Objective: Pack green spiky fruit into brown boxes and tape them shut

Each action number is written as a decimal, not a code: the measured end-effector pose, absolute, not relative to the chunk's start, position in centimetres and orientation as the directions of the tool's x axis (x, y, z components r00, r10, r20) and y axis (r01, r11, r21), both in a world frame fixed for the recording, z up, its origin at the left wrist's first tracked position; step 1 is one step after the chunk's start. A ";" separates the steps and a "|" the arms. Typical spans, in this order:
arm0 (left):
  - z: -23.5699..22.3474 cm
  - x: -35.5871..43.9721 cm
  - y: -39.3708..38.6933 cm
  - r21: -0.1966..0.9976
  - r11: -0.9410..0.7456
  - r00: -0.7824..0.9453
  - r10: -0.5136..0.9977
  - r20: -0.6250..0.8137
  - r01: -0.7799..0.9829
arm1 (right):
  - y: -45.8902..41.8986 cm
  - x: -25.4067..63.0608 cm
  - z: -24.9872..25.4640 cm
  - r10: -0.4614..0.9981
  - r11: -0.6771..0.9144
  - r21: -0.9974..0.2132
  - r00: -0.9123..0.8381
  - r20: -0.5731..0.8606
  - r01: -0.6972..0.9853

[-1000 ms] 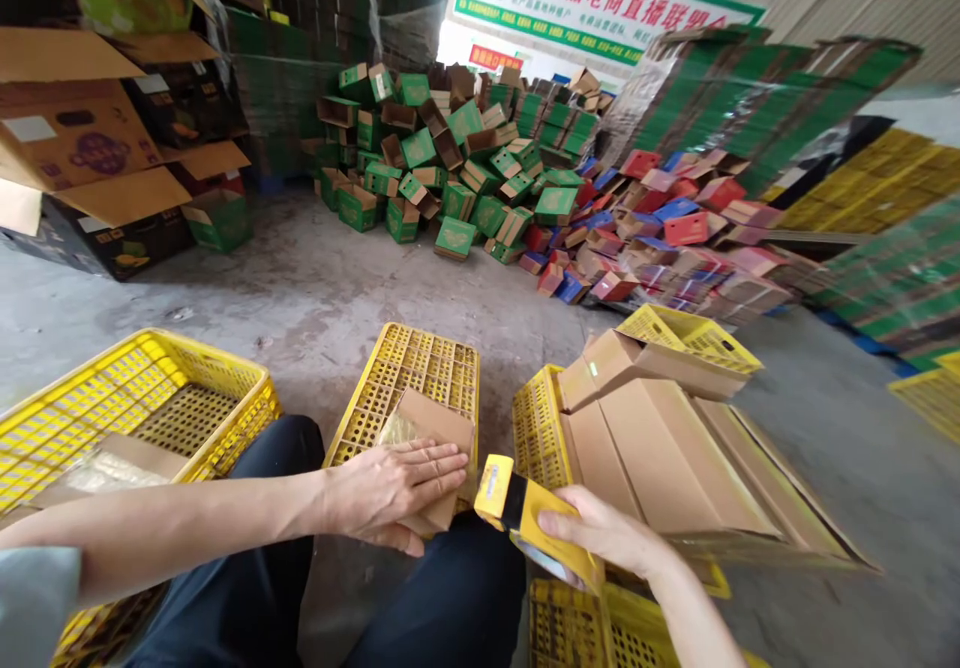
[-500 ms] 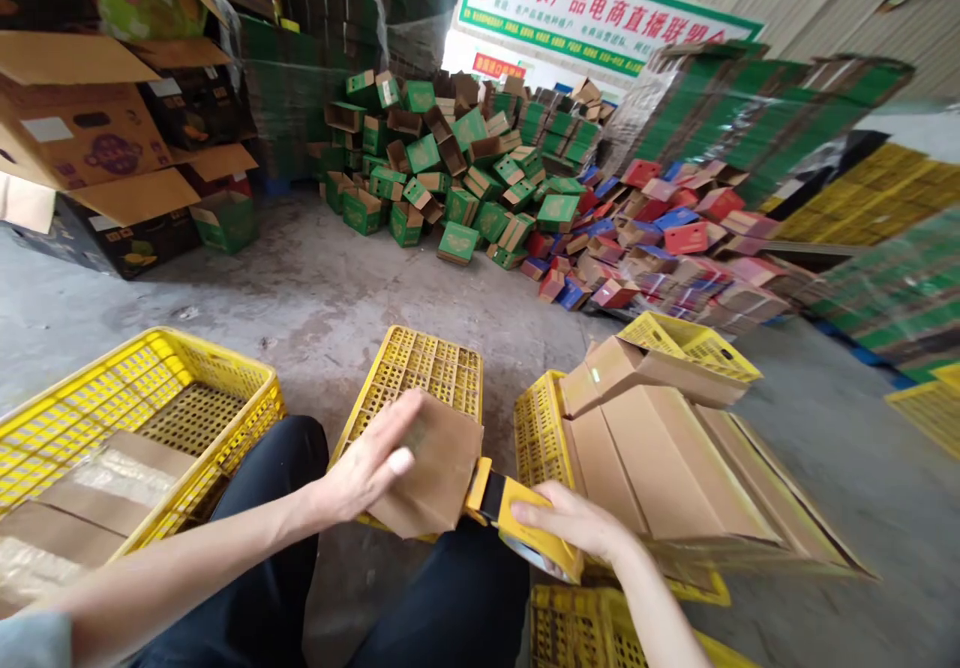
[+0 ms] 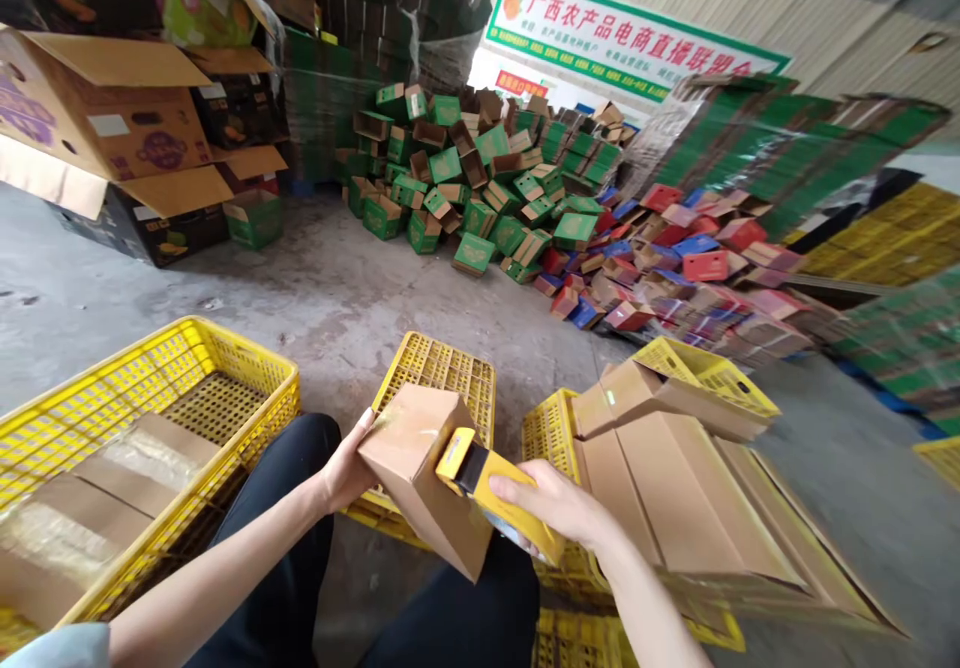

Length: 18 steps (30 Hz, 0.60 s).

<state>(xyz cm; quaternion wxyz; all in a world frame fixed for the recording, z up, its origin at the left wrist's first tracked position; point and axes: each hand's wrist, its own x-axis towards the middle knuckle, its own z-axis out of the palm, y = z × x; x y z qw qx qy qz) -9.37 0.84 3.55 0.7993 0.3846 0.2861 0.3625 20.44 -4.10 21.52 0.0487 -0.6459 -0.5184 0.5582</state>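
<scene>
A small brown cardboard box (image 3: 424, 438) is tilted over an upturned yellow plastic crate (image 3: 442, 368) in front of my knees. My left hand (image 3: 349, 460) grips the box at its left side, with the fingers partly hidden. In my right hand (image 3: 551, 498) is a yellow tape dispenser (image 3: 506, 493), its head against the right side of the box. The roll inside the dispenser is partly covered by my fingers.
On the left, a yellow basket (image 3: 247, 348) holds taped boxes (image 3: 97, 493). Flattened cartons (image 3: 675, 488) lie on yellow crates at the right. Beyond the floor are heaps of green boxes (image 3: 472, 253) and red and blue boxes (image 3: 705, 266), with stacked cartons (image 3: 142, 128) at back left.
The box has turned and tipped, showing a long side face. My left hand has gone from flat on the box to gripping its left side. The dispenser has shifted slightly up and left.
</scene>
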 end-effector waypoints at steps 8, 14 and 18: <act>-2.0 -12.0 1.6 0.696 0.573 0.519 0.790 -0.328 -0.433 | 0.7 16.0 16.9 0.691 -0.483 -0.642 -0.192 -0.697 0.595; 0.5 -17.2 4.5 0.980 0.183 0.067 0.982 -0.177 -0.085 | 5.1 11.5 14.7 0.669 -0.433 -0.582 -0.187 -0.719 0.688; 2.5 -18.1 5.0 0.980 -0.167 0.293 0.947 0.129 0.110 | 7.1 9.2 13.8 0.653 -0.405 -0.613 -0.255 -0.713 0.678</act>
